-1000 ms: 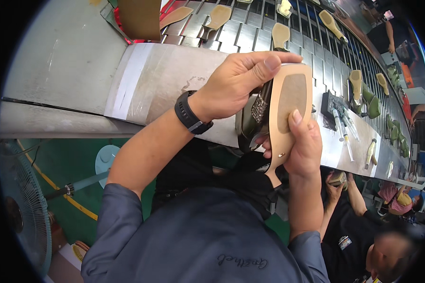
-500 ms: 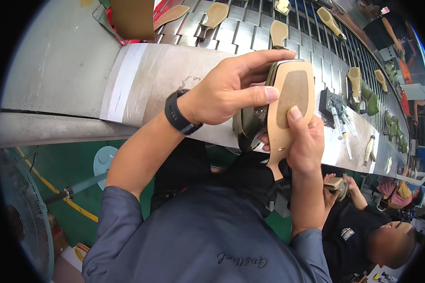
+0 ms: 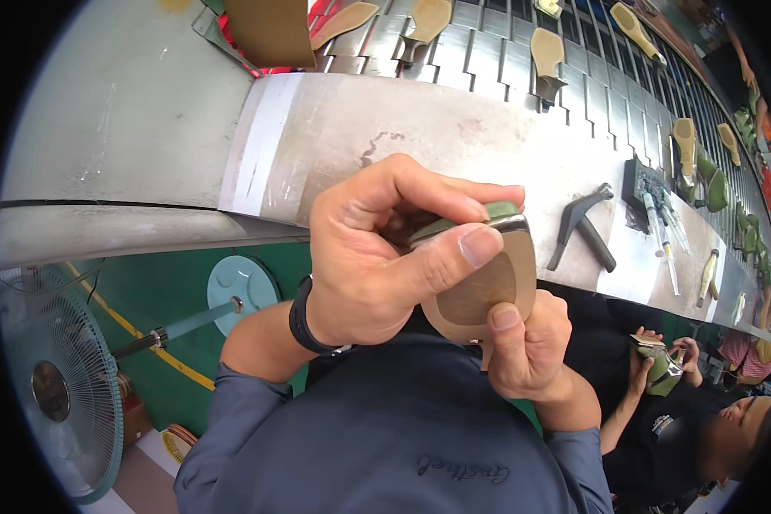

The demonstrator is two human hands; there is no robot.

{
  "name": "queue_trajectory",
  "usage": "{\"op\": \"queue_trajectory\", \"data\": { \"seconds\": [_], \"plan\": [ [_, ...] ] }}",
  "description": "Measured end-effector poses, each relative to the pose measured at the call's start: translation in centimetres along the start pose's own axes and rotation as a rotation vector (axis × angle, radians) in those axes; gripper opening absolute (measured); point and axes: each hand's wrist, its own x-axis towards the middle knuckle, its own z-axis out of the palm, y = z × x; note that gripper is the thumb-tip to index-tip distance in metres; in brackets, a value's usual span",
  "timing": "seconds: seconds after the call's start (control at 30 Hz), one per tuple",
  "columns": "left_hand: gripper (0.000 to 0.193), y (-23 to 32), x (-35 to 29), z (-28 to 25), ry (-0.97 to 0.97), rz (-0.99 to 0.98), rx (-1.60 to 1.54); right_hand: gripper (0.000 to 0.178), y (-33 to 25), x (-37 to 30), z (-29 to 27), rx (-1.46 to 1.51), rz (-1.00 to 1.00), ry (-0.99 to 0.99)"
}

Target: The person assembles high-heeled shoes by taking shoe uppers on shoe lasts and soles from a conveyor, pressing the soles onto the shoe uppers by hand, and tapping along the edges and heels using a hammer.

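Close to my chest, both hands hold a green shoe with a tan sole point(image 3: 481, 301), the sole's face turned up toward me and tilted. My left hand point(image 3: 373, 265) wraps around the toe, thumb on the sole's edge and fingers over the far side, where a bit of green upper point(image 3: 501, 209) shows. On the narrower end, my right hand point(image 3: 533, 349) is closed with its thumb pressed flat on the sole; its other fingers are hidden behind. Most of the shoe's upper is out of sight. A dark hammer-like tool point(image 3: 584, 224) lies on the bench beyond my right hand.
Ahead runs a slatted metal conveyor point(image 3: 488, 73) carrying several tan soles and green shoes. Syringes point(image 3: 666, 224) rest by a dark block point(image 3: 641, 190) on the bench point(image 3: 454, 128). A standing fan point(image 3: 56, 390) is at left. A co-worker at right holds a green shoe point(image 3: 662, 373).
The shoe has come down and nearer my chest, tilting so the sole looks foreshortened. My left hand has moved lower with it. The dark tool on the bench is now uncovered.
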Motion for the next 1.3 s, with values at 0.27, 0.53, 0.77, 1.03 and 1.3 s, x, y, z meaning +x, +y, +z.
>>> {"op": "queue_trajectory", "data": {
  "seconds": [0.27, 0.53, 0.77, 1.03, 1.3],
  "plan": [
    [0.025, 1.5, -1.1, -0.1, 0.137, 0.037, 0.321, 0.021, -0.6, 0.7, 1.3, -0.069, 0.008, -0.091],
    [0.022, 1.2, -0.7, -2.0, 0.123, 0.184, 0.653, 0.017, -0.1, 1.8, 1.6, -0.037, 0.004, 0.057],
    [0.018, 1.2, -0.9, -1.8, 0.206, 0.137, 0.555, 0.026, -0.5, 2.4, 1.2, -0.072, 0.003, -0.007],
    [0.039, -8.9, -5.3, -6.6, 0.236, 0.26, 0.827, 0.01, 5.3, 4.9, -0.1, -0.763, -0.196, -0.219],
    [0.039, -9.3, -5.7, -7.9, 0.122, 0.3, 0.864, 0.016, 8.1, 3.5, 1.5, -0.918, -0.345, -0.101]
  ]
}}
